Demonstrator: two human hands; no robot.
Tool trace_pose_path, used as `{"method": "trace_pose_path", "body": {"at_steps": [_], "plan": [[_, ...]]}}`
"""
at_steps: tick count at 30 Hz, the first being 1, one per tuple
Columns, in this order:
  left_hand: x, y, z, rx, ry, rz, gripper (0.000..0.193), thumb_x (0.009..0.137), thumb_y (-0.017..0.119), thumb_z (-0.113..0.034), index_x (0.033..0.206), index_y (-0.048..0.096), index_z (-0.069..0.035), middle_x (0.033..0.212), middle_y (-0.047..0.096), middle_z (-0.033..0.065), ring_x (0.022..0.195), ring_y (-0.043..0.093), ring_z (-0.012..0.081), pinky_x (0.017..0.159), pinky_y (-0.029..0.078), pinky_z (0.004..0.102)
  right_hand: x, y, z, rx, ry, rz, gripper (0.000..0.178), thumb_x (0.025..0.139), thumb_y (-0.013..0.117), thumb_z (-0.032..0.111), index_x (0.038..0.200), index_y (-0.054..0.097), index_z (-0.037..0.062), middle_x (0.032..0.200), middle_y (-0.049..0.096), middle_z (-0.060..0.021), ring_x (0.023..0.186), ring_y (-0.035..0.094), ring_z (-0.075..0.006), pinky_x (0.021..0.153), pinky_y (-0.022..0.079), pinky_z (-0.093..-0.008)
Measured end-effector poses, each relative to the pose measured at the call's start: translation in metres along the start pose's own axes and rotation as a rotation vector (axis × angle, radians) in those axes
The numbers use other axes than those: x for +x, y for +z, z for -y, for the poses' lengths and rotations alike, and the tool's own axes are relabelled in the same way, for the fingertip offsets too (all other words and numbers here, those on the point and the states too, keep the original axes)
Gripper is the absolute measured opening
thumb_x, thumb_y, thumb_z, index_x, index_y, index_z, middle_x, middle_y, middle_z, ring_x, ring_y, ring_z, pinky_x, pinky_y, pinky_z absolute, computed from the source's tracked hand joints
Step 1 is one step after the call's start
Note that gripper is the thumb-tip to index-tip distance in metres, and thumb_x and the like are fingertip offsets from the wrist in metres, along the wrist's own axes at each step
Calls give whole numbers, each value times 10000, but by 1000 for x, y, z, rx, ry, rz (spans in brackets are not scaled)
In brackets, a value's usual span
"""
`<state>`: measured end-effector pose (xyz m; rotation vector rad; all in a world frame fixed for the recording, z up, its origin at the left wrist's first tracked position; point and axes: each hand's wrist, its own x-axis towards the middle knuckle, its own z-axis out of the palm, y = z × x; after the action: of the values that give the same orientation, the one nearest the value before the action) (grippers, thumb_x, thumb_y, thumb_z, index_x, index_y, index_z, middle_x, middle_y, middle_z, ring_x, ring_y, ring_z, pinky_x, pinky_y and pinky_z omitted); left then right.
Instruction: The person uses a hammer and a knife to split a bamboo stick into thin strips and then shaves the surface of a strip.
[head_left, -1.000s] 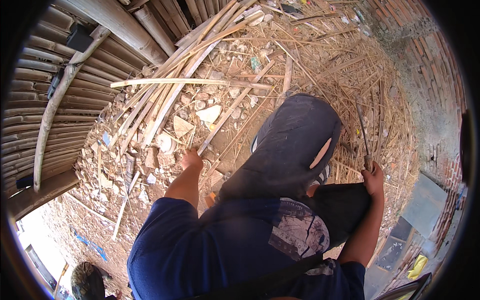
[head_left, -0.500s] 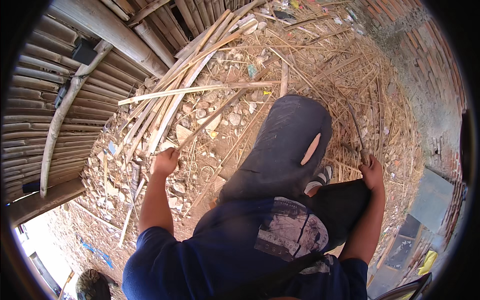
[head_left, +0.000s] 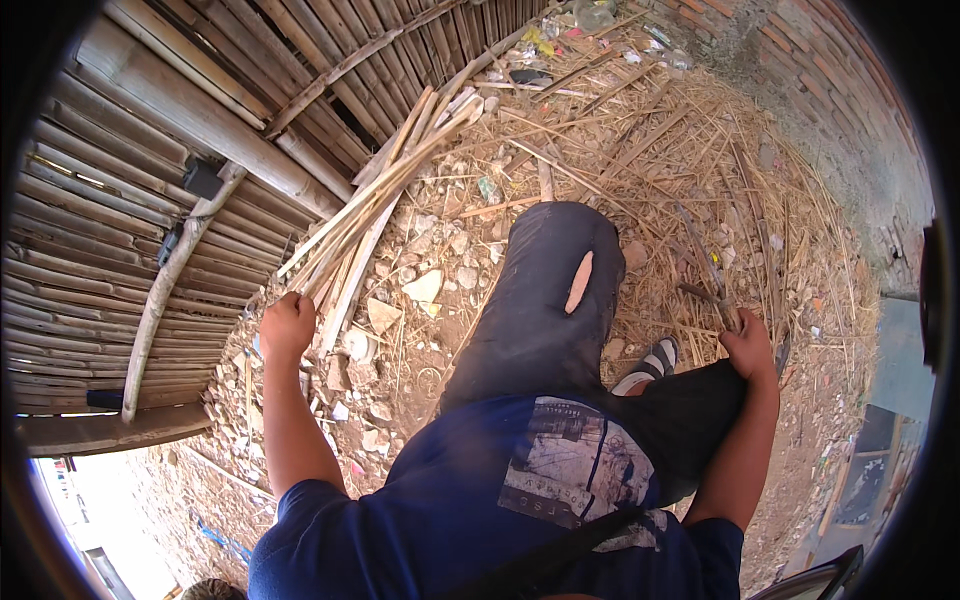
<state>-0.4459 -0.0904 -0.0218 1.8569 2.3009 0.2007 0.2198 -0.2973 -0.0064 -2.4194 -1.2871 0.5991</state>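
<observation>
The left hand (head_left: 287,325) clenches the near ends of a bundle of split bamboo strips (head_left: 375,205), which slant up across the rubble-strewn ground (head_left: 420,290) toward the bamboo wall (head_left: 130,210). The right hand (head_left: 748,345) grips a dark tool handle (head_left: 705,265). The strips look light, stiff, springy and splintery-edged, best held near the ends. Straw (head_left: 680,140) litters the dirt; a brick wall (head_left: 850,90) stands at the right.

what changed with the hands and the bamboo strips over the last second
The left hand swung from beside the knee out to the left and closed on the lower end of the leaning bamboo strips. The lone strip that lay crosswise over the bundle no longer shows there. The right hand stayed at the right knee, gripping a dark-bladed tool.
</observation>
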Motion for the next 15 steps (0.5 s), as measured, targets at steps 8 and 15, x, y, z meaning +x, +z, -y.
{"method": "trace_pose_path", "body": {"at_steps": [8,15], "plan": [[-13,-9,-36,-231,116,10,383,915,530,-342,1013,759,-51,892,716,254,877,701,424,820,537,471,-34,-7,-40,36,5,-68,480,722,638,183,1140,624,-52,997,670,-318,985,661,-460,878,503,-474],[-41,-28,-134,-304,421,-148,289,952,575,-276,955,718,-25,792,681,246,753,672,436,701,525,481,-49,-9,-65,178,-6,-161,456,732,640,192,1121,622,-47,916,654,-260,878,654,-386,824,502,-439]]}}
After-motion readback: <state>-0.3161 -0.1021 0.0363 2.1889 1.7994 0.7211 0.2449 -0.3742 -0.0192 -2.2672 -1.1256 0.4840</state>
